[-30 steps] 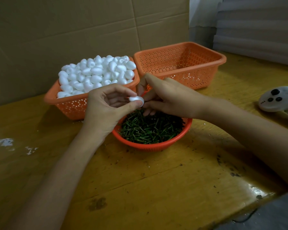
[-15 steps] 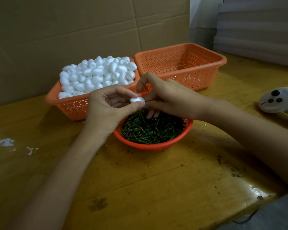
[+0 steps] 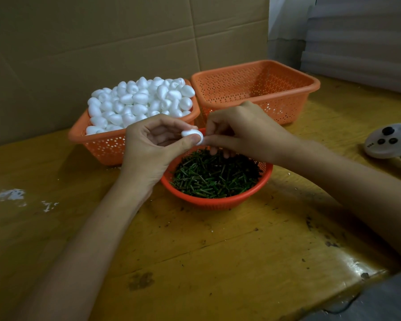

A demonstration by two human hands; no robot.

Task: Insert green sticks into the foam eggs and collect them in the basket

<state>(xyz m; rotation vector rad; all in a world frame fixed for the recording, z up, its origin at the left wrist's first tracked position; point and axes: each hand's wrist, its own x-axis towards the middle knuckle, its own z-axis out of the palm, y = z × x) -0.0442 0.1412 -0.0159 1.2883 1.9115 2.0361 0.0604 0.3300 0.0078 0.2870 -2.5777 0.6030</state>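
My left hand [image 3: 155, 147] pinches a white foam egg [image 3: 192, 134] between thumb and fingers, above the far rim of a round orange bowl [image 3: 215, 202] filled with green sticks [image 3: 215, 176]. My right hand [image 3: 243, 130] meets the egg from the right, its thumb and forefinger pinched together against the egg's end; whatever they hold is hidden. A rectangular orange basket [image 3: 97, 142] heaped with foam eggs [image 3: 141, 100] stands at the back left. A second orange basket [image 3: 306, 89], with nothing visible inside, stands at the back right.
A cardboard wall [image 3: 125, 42] rises behind the baskets. A white device with black buttons [image 3: 389, 140] lies at the right on the yellow wooden table [image 3: 195, 262]. White foam crumbs [image 3: 12, 194] lie at the left. The table's front right corner is worn.
Both hands stay together over the bowl. My right fingers have drawn in and now pinch at the egg's right end.
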